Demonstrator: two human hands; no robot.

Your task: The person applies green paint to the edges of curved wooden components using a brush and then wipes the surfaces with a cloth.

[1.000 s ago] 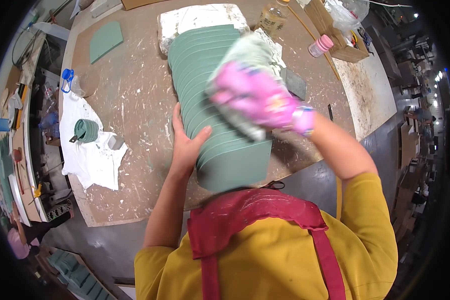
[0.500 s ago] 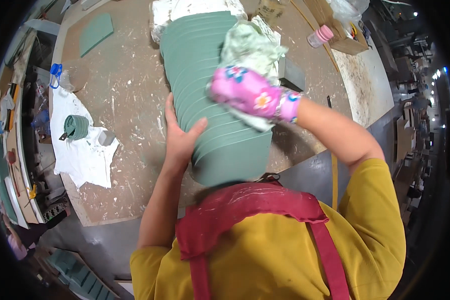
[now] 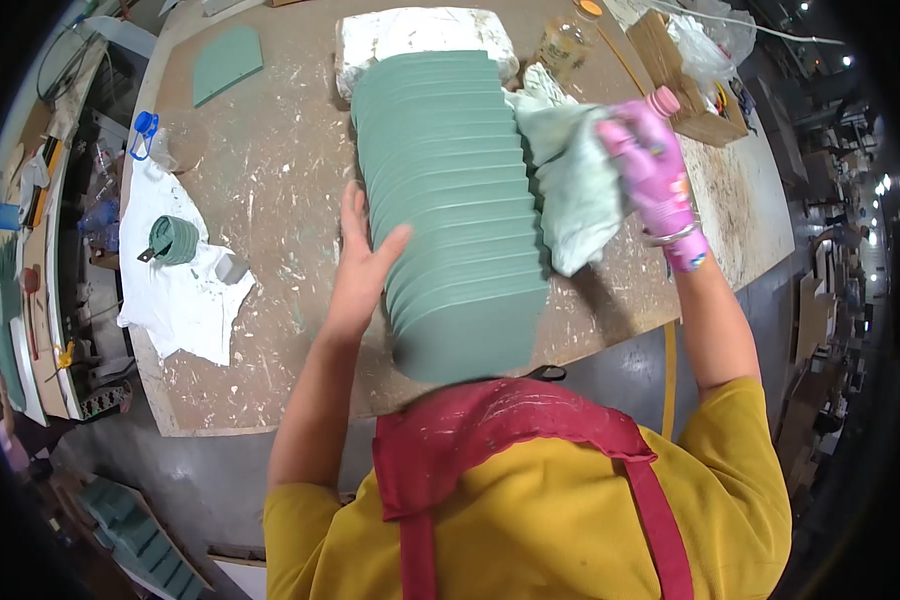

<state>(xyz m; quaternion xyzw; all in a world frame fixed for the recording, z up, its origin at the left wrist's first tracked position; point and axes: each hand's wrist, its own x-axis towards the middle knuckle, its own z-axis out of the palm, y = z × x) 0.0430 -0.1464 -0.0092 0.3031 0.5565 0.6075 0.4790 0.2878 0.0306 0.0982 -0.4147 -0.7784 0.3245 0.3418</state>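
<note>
A long row of overlapping green sheets (image 3: 450, 200) with rounded edges lies fanned out in front of me, its far end against a white wrapped block (image 3: 425, 35). My left hand (image 3: 365, 255), bare, rests along the left edge of the sheets with thumb and fingers spread. My right hand (image 3: 652, 160) wears a pink flowered glove and grips a pale green cloth (image 3: 575, 190), which hangs down to the right of the sheets. A pink bottle cap (image 3: 663, 101) shows just beyond the gloved hand; the rest of that bottle is hidden.
At the left, a white cloth (image 3: 175, 310) bears a green roll (image 3: 175, 240) and a small grey block (image 3: 232, 268). A blue-capped clear bottle (image 3: 145, 125) stands beyond. Farther off lie a green panel (image 3: 228, 65), an orange-capped bottle (image 3: 568, 40) and a cardboard box (image 3: 710, 125).
My right hand has moved rightward off the sheets, carrying the pale green cloth with it. My left hand stays at the left edge of the sheets. The whole view has shifted slightly.
</note>
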